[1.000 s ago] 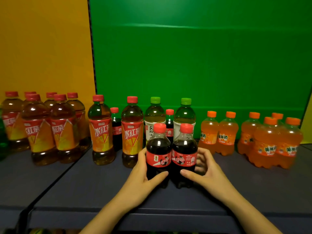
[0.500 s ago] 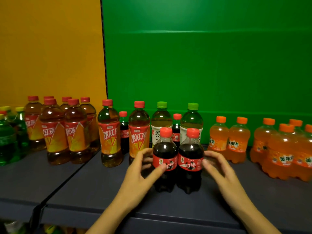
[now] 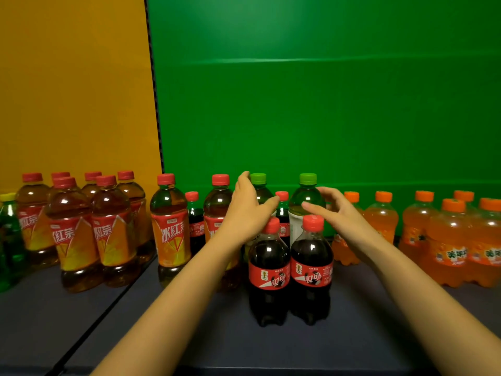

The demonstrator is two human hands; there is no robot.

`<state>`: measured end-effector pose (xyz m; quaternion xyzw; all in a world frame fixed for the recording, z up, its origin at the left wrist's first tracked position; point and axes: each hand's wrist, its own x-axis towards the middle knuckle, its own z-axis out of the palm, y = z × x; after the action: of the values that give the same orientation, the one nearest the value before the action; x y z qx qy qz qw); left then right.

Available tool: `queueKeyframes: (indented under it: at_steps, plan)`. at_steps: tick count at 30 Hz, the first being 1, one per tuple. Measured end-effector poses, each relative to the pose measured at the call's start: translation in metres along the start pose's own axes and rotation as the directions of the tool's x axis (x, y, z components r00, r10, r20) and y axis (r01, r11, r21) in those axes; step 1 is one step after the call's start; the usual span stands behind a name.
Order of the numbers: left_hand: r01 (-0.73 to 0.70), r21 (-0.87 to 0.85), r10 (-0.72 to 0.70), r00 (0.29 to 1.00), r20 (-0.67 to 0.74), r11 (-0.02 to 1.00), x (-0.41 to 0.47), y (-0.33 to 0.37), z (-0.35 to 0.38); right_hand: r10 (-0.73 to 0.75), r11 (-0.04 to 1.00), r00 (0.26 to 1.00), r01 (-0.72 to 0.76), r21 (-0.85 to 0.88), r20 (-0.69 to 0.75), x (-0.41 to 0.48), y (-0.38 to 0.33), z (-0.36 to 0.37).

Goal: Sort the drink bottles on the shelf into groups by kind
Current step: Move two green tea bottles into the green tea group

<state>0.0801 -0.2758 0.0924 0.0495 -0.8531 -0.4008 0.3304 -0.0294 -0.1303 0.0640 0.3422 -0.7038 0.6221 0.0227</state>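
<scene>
Head view: left hand (image 3: 248,210) and right hand (image 3: 340,217) are spread open at green-capped bottles (image 3: 307,198); each should be gripped mid-body, cola bottles (image 3: 311,256) left unknocked.

Standing upright at the front of the shelf (image 3: 217,346), touching side by side: two small cola bottles (image 3: 311,267), red caps, red labels, dark drink. Just behind, two taller green-capped bottles (image 3: 307,198), the left one mostly hidden, label apparently pale. In the back row, two more little colas (image 3: 193,222), one between the green-capped pair. Left of these, two red-capped iced tea bottles (image 3: 169,229), amber, with red-and-yellow labels, set apart from a tight cluster of six more (image 3: 73,234) farther left. At the far left edge, a green bottle (image 3: 9,234) with a yellow cap. To the right, orange soda bottles (image 3: 450,240), orange caps, grouped close together.
</scene>
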Motion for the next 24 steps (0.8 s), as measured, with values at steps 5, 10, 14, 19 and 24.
queueKeyframes:
  at_steps: [5, 10, 14, 19, 24]
  plan:
    - [0.095, 0.13, -0.102, 0.993, 0.051, 0.987, 0.019, 0.006, 0.002, 0.034, 0.999, 0.997, -0.036, 0.025, 0.072, 0.004, 0.01, 0.008]
    - [0.119, 0.24, -0.125, 0.992, 0.01, 0.963, 0.029, 0.006, 0.006, 0.06, 0.997, 0.996, -0.063, 0.051, 0.063, 0.006, 0.018, 0.014]
    - [0.107, 0.225, -0.129, 0.988, 0.087, 0.968, 0.033, 0.007, 0.008, 0.055, 0.996, 0.997, -0.059, 0.07, 0.06, 0.007, 0.022, 0.015]
    - [0.08, 0.244, -0.124, 0.977, 0.173, 0.967, 0.037, 0.003, 0.006, 0.068, 0.993, 0.997, -0.07, 0.093, 0.035, 0.01, 0.024, 0.016]
    - [0.023, 0.211, -0.05, 0.991, 0.124, 0.977, 0.037, -0.001, 0.006, 0.06, 0.991, 0.998, -0.06, 0.117, 0.008, 0.01, 0.022, 0.016]
